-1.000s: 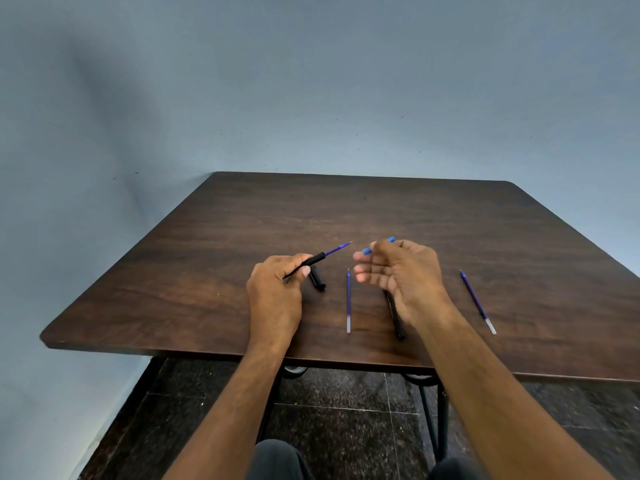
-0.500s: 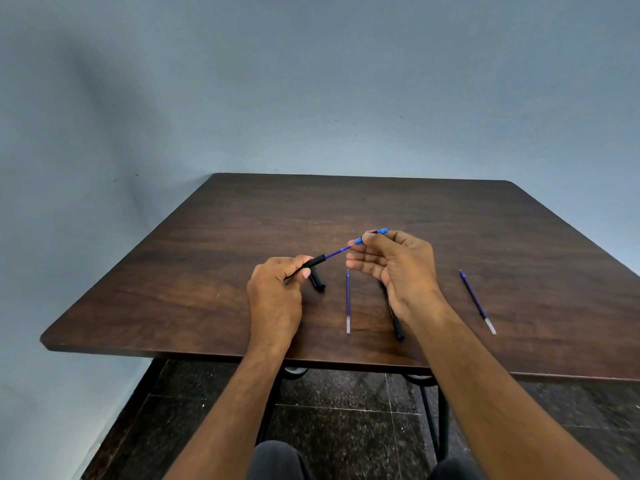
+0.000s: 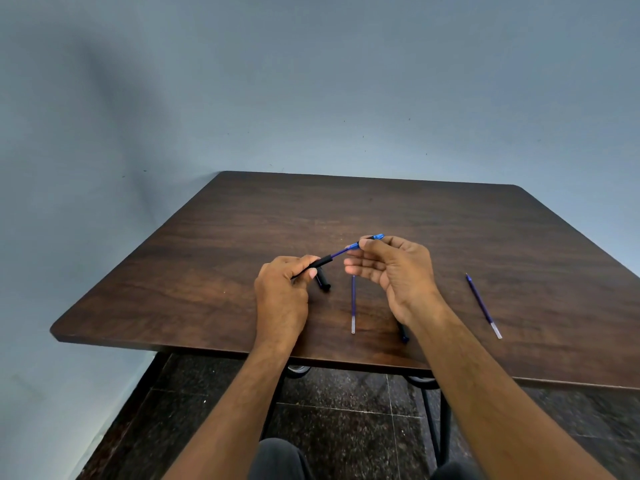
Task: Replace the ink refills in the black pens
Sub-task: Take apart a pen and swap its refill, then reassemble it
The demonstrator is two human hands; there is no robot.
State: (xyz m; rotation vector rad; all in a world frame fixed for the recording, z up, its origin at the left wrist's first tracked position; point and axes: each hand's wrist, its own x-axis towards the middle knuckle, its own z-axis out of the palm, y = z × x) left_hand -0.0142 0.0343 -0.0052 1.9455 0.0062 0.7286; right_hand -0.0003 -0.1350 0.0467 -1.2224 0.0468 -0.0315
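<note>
Compared with a second earlier, the right hand (image 3: 394,271), then held open and apart from the refill, is now closed in a pinch on the blue tip piece (image 3: 370,240) at the refill's (image 3: 341,251) far end. A black pen barrel (image 3: 313,266) is gripped in the left hand (image 3: 282,292), the thin blue refill projecting from it toward two o'clock. On the wooden table (image 3: 242,237), two loose refills (image 3: 353,303) (image 3: 482,304) and a black cap (image 3: 322,281) are seen unmoved.

Dark wood-grain table (image 3: 450,230) with low sheen, matt painted wall (image 3: 311,81), speckled polished floor (image 3: 346,427)
</note>
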